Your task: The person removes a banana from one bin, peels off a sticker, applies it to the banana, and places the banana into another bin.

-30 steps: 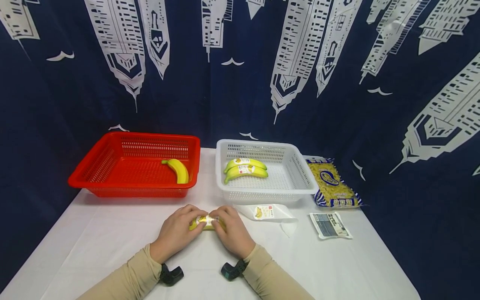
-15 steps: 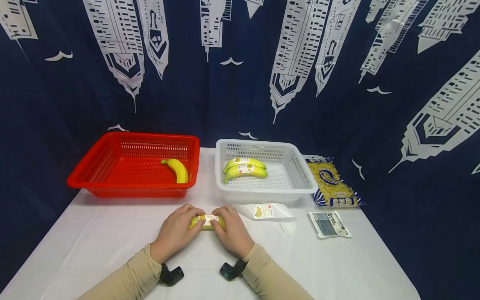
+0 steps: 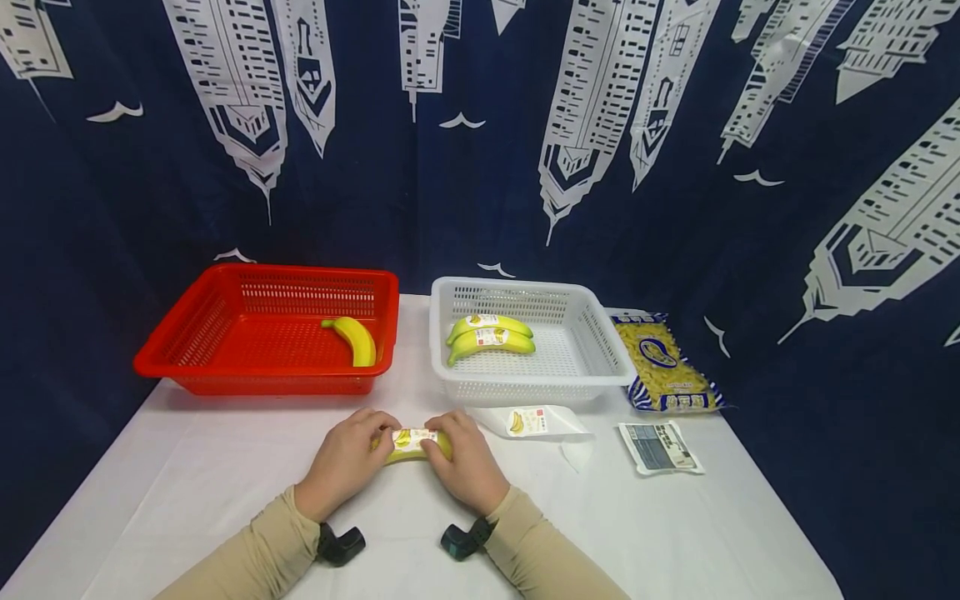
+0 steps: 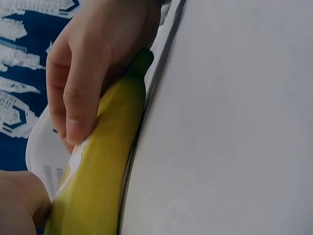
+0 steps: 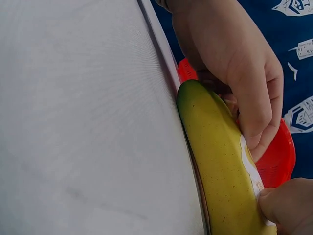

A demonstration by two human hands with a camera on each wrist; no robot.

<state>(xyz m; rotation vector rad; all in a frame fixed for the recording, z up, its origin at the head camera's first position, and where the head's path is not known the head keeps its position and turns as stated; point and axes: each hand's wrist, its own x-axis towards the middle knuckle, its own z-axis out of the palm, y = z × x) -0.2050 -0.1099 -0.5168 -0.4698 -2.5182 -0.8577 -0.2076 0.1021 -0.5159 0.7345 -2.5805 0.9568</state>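
Note:
On the white table in front of me lies a yellow banana with a white printed sticker along its upper side. My left hand holds its left end, fingers behind and thumb near the sticker's edge. At the other end my right hand grips the fruit, with its thumb on the sticker. In the right wrist view the banana shows a greenish tip beside my left hand. The left wrist view shows the green stem by my right hand. Some of the fingers are hidden behind the fruit.
A red basket with one banana stands back left. The white basket holds two stickered bananas. Before it lies a white sheet with a banana sticker. A pasta bag and small packet lie right.
My left hand has shifted slightly left, and its thumb has drawn back from the sticker's middle, so more of the sticker shows. My right hand stays nearly still.

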